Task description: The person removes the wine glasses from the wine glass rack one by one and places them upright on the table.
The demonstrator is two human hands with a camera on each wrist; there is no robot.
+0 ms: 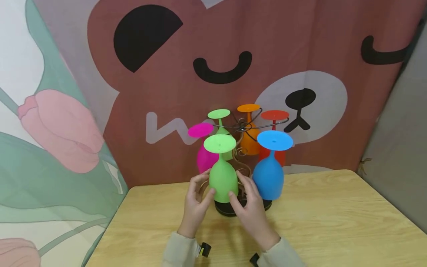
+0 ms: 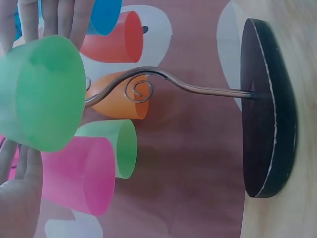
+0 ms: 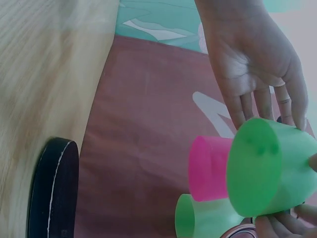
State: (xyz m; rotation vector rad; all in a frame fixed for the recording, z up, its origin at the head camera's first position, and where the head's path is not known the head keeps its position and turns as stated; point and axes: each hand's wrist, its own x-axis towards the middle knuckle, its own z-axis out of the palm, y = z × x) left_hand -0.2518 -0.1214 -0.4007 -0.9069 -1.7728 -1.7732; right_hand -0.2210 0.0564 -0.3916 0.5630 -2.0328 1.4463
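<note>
A bright green plastic goblet (image 1: pixel 222 181) hangs mouth down at the front of a wire goblet rack (image 1: pixel 242 126), above the rack's round black base (image 2: pixel 267 109). My left hand (image 1: pixel 197 204) holds the goblet's bowl from the left, thumb on the near side. From the right, my right hand (image 1: pixel 248 205) holds the same bowl, its thumb also in front. Both wrist views show the goblet's open rim (image 3: pixel 255 168), with fingers on opposite sides of the bowl. Beside my right fingers hangs a blue goblet (image 1: pixel 269 178); a magenta one (image 1: pixel 205 157) is behind my left hand.
Behind hang a paler green goblet (image 1: pixel 220 114), an orange one (image 1: pixel 250 141) and a red one (image 1: pixel 275 115), all upside down. The curved stem (image 2: pixel 198 89) rises from the base on a wooden table (image 1: pixel 333 215). A bear-print curtain (image 1: pixel 166 100) stands behind the table.
</note>
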